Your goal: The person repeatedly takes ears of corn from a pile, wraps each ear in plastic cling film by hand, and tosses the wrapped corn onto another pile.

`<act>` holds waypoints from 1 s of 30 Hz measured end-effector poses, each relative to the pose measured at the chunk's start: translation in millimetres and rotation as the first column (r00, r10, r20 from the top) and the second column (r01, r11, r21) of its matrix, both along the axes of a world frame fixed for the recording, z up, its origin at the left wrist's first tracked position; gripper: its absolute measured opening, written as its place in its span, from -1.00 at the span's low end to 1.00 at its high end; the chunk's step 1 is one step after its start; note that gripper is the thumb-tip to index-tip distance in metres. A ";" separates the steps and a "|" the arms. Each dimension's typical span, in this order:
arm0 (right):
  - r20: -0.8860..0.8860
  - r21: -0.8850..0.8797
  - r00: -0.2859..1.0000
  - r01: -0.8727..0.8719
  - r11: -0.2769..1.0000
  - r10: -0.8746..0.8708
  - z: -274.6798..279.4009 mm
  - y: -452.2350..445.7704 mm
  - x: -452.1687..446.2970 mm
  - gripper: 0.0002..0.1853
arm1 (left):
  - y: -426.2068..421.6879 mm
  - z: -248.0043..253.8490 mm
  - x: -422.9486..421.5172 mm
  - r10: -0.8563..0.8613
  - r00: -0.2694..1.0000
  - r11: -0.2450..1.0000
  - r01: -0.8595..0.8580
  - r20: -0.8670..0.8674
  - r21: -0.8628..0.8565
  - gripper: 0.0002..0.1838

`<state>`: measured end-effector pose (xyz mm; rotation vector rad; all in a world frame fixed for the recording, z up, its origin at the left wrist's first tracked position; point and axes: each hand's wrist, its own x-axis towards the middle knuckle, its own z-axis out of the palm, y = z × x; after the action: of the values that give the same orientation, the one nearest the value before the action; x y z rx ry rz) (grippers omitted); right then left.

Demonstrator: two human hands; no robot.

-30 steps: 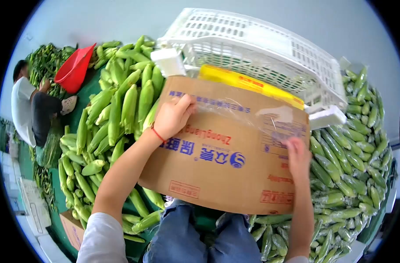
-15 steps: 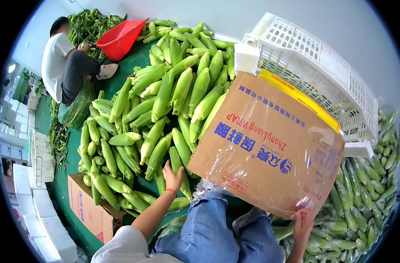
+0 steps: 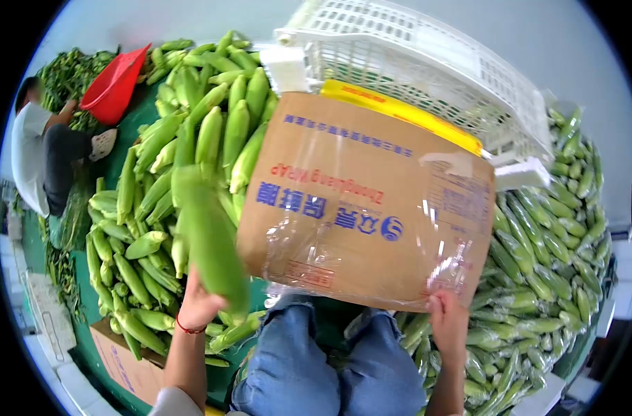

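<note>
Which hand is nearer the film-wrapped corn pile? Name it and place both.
Right. The right hand is at the near edge of the cardboard box, beside the film-wrapped corn pile; the left hand is farther, past the box's left side, holding a corn ear.

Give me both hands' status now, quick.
Left hand: closed, holding an ear of corn.
Right hand: fingers closed at the near edge of the cardboard, seemingly pinching the clear film.

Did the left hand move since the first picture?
Yes: the left hand went from over the printed cardboard to left of it, now holding a corn cob.
</note>
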<state>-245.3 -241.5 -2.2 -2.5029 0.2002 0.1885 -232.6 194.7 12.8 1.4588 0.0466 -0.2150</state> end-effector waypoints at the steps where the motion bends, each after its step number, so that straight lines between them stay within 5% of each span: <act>1: 0.039 -0.086 0.999 -0.017 0.996 0.021 4.8 7.4 2.4 -0.91 | -32.7 25.5 28.2 -0.217 0.967 0.936 0.167 0.135 0.310 -0.23; 2: 0.033 -0.185 0.998 -0.039 0.982 0.046 6.2 12.5 2.8 -0.92 | -65.4 51.3 56.2 -0.419 0.873 0.783 0.209 0.249 0.586 -0.24; 3: 0.025 -0.277 0.997 -0.061 0.959 0.071 7.4 15.8 3.3 -0.94 | -106.8 65.9 76.1 -0.573 0.735 0.588 0.062 0.362 0.806 -0.23; 6: -0.089 0.065 0.995 0.044 0.997 -0.038 27.2 15.3 1.4 -0.91 | -165.8 38.9 104.1 -0.716 0.565 0.427 -0.109 0.409 0.898 -0.23; 7: 0.018 0.369 0.994 0.094 0.924 -0.109 32.9 10.5 4.3 -0.89 | -172.2 27.8 108.6 -0.732 0.569 0.405 -0.078 0.375 0.911 -0.24; 9: 0.115 0.855 0.937 0.076 0.513 -0.331 45.3 7.2 7.5 -0.84 | -178.5 19.0 115.5 -0.755 0.571 0.368 -0.037 0.322 0.929 -0.26; 10: 0.081 0.833 0.945 0.110 0.541 -0.317 50.0 13.5 17.3 -0.73 | -179.8 18.4 118.7 -0.763 0.571 0.359 -0.014 0.302 0.933 -0.26; 11: 0.242 0.652 0.950 -0.007 0.758 -0.199 39.5 25.0 33.3 -0.69 | -181.1 17.2 118.5 -0.765 0.575 0.356 0.005 0.288 0.934 -0.26; 13: 0.478 0.065 0.866 -0.201 0.977 0.146 4.7 38.2 73.4 -0.63 | -181.0 8.5 117.0 -0.741 0.528 0.413 -0.127 0.414 0.902 -0.38; 14: 0.505 -0.276 0.797 -0.213 0.937 0.330 -4.8 41.5 87.4 -0.62 | -176.4 -1.9 105.0 -0.732 0.446 0.444 -0.260 0.514 0.858 -0.42; 16: 0.428 -0.273 0.829 -0.260 0.926 0.359 -3.3 41.1 110.0 -0.64 | -159.7 -11.7 64.6 -0.667 0.342 0.524 -0.416 0.662 0.743 -0.55; 19: 0.494 -0.277 0.789 -0.257 0.926 0.366 -8.1 41.6 127.5 -0.70 | -120.3 -41.3 29.5 -0.383 0.791 0.420 -0.310 0.476 0.853 -0.57; 20: 0.504 -0.288 0.776 -0.263 0.921 0.379 -8.1 40.7 128.9 -0.70 | -101.0 -43.9 30.9 -0.467 0.701 0.422 -0.359 0.539 0.833 -0.68; 21: 0.508 -0.300 0.765 -0.275 0.913 0.397 -7.5 42.0 128.8 -0.70 | -78.8 -47.6 35.9 -0.437 0.750 0.490 -0.264 0.496 0.831 -0.82; 22: 0.563 -0.255 0.734 -0.283 0.925 0.380 -4.7 43.3 130.7 -0.71 | -77.4 -36.1 50.5 -0.107 0.874 0.694 -0.276 0.474 0.665 -0.89; 25: 0.556 -0.216 0.748 -0.290 0.932 0.362 -5.3 43.9 135.9 -0.72 | -88.8 39.5 134.1 -0.307 0.751 0.713 -0.225 0.585 0.664 -0.93; 26: 0.576 -0.211 0.731 -0.299 0.931 0.365 -10.4 42.8 136.0 -0.73 | -97.3 49.6 168.0 -0.478 0.616 0.606 -0.284 0.626 0.743 -0.92; 28: 0.618 -0.210 0.690 -0.319 0.924 0.378 -17.5 37.8 141.5 -0.75 | -116.1 21.1 217.1 -0.665 0.662 0.563 0.141 0.346 0.814 -0.88; 30: 0.607 -0.231 0.691 -0.320 0.919 0.393 -12.0 39.4 144.6 -0.76 | -150.1 21.3 214.3 -0.779 0.627 0.109 0.177 -0.027 0.978 -0.85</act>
<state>-100.7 -202.0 -14.2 -2.5248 -0.5880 -0.5535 -18.3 44.6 34.1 2.7093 -1.0351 -0.3985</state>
